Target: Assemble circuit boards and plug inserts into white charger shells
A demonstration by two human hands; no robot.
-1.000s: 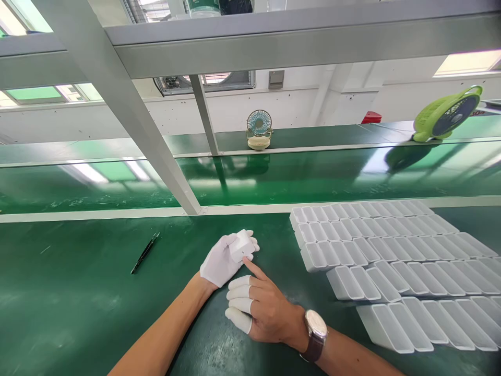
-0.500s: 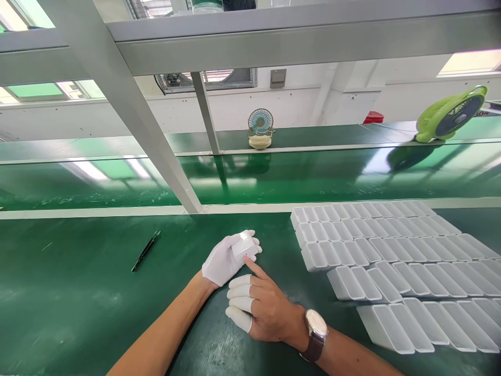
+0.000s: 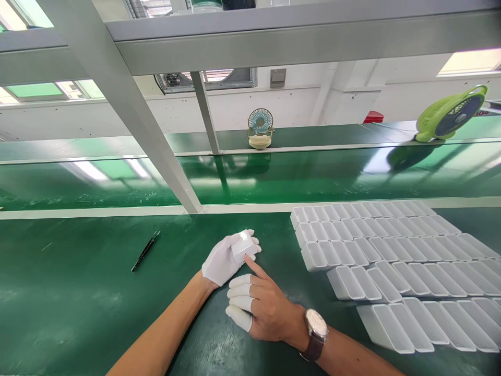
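Note:
A small white plastic piece, box-like with a glossy top, rests in my left hand, which wears a white glove and has its fingers curled around it. My right hand is just below and to the right, its bare index finger stretched out to the near edge of the piece. White finger cots cover the other visible fingers of that hand, which hold nothing. A watch is on the right wrist. The exact shape of the piece is partly hidden by the glove.
Rows of white open plastic trays fill the right side of the green table. A black pen lies to the left. Beyond the metal frame stand a small fan and a green fan.
Both hands stay nearly still. The right index fingertip has shifted very slightly along the edge of the white piece.

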